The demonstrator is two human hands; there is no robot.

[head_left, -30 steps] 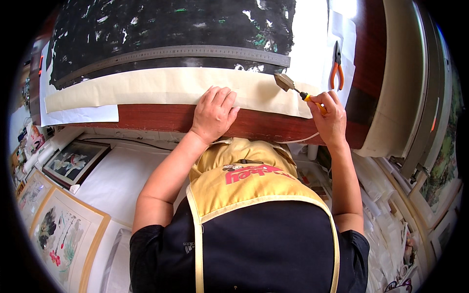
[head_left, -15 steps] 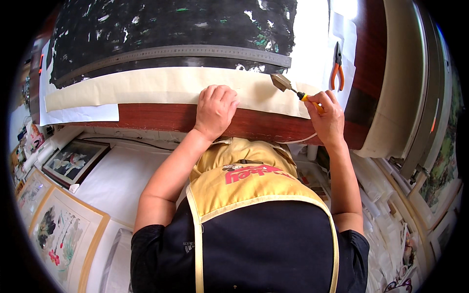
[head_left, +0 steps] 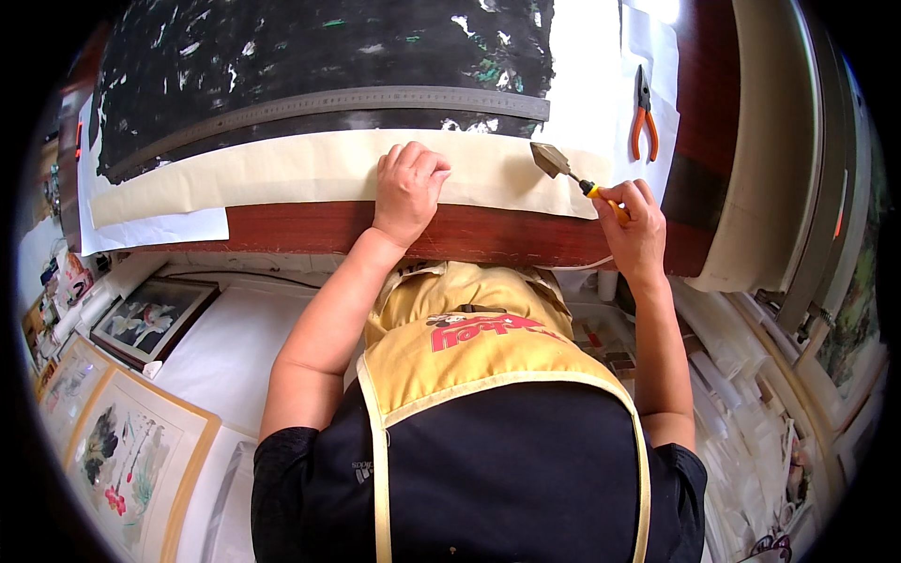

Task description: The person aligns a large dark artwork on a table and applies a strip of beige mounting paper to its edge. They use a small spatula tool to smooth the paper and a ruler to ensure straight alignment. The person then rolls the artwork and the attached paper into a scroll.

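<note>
My left hand (head_left: 408,188) rests on a cream paper strip (head_left: 263,174), fingers curled together; what they hold, if anything, is hidden. My right hand (head_left: 633,225) grips a yellow-handled tool (head_left: 591,190) with a flat pointed metal head over the strip's right part, a pale cord below it. Just beyond the strip, a long steel ruler (head_left: 366,100) lies across a dark painted sheet (head_left: 310,47) with white and green flecks, backed by white paper (head_left: 582,94). Orange-handled pliers (head_left: 644,122) lie farther right on white paper.
The reddish wooden table edge (head_left: 310,227) runs in front of me. Framed pictures (head_left: 141,450) and a dark framed flower picture (head_left: 150,324) lie lower left. A cream padded board (head_left: 760,141) and metal rails stand at the right, with piled papers (head_left: 751,413) below.
My left hand has slid a little up onto the strip, fingers more curled. My right hand still grips the tool in much the same place. The view has shifted slightly.
</note>
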